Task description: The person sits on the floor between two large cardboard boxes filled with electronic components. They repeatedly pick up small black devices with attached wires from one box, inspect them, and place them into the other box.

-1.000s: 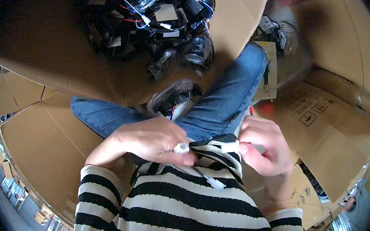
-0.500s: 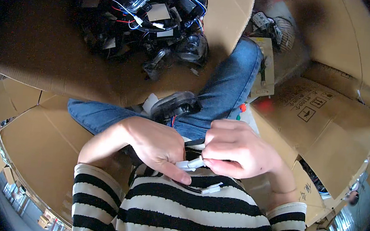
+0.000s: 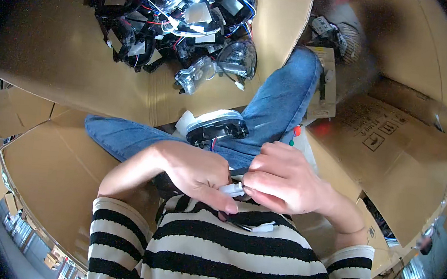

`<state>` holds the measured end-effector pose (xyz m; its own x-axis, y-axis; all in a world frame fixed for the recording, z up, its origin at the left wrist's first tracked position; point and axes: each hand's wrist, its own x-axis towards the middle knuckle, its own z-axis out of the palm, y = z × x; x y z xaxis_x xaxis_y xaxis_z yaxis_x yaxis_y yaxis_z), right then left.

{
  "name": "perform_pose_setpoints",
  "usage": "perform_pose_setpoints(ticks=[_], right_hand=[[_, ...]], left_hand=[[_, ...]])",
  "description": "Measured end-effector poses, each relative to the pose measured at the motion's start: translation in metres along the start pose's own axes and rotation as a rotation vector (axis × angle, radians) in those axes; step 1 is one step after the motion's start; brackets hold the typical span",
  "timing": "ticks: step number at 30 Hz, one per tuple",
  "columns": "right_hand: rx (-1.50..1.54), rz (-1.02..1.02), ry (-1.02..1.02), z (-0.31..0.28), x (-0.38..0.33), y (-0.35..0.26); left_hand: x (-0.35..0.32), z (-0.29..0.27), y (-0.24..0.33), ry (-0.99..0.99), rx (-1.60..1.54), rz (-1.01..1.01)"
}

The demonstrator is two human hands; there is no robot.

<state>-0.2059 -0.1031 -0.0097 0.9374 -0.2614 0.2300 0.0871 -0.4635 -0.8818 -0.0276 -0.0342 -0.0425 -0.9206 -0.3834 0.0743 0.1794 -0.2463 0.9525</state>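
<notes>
Close to my striped shirt, a white plastic plug connector (image 3: 232, 189) sits between my two hands. My left hand (image 3: 196, 174) is closed around one side of it, thumb stretched along below. The fingertips of my right hand (image 3: 286, 184) are pinched at its other end; whether they grip the connector or a small part on it is hidden. Below the left thumb hangs a second white connector (image 3: 264, 228) on a black cable, lying against the shirt. Beyond my hands, a black lamp unit (image 3: 218, 129) with a clear cover rests by my legs, red and blue wires coming from its underside.
A large open cardboard box (image 3: 152, 97) ahead holds a pile of similar lamp units (image 3: 190, 34) with loose wires. My jeans-clad leg (image 3: 285, 86) runs along its right side. More cardboard boxes (image 3: 44, 160) stand left, and a printed carton (image 3: 390, 139) right.
The picture has brightened. Less of the connector shows between my hands, and my right fingertips are nearer the left hand. The hanging connector has shifted slightly right.
</notes>
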Motion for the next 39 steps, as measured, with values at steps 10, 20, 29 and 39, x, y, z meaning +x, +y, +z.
perform_pose_setpoints(ticks=[10,20,29,39], right_hand=[[0.181,0.219,0.278,-0.037,-0.023,-0.006],[0.263,0.314,0.174,-0.026,-0.026,-0.007],[0.534,0.479,0.280,-0.008,-0.021,-0.013],[0.591,0.515,0.284,-0.002,-0.019,-0.014]], left_hand=[[-0.023,0.013,0.017,0.797,0.155,-0.078],[-0.024,0.023,0.001,1.047,0.029,-0.022],[-0.013,0.029,-0.018,1.262,0.109,0.177],[-0.011,0.032,-0.017,1.228,0.348,0.076]])
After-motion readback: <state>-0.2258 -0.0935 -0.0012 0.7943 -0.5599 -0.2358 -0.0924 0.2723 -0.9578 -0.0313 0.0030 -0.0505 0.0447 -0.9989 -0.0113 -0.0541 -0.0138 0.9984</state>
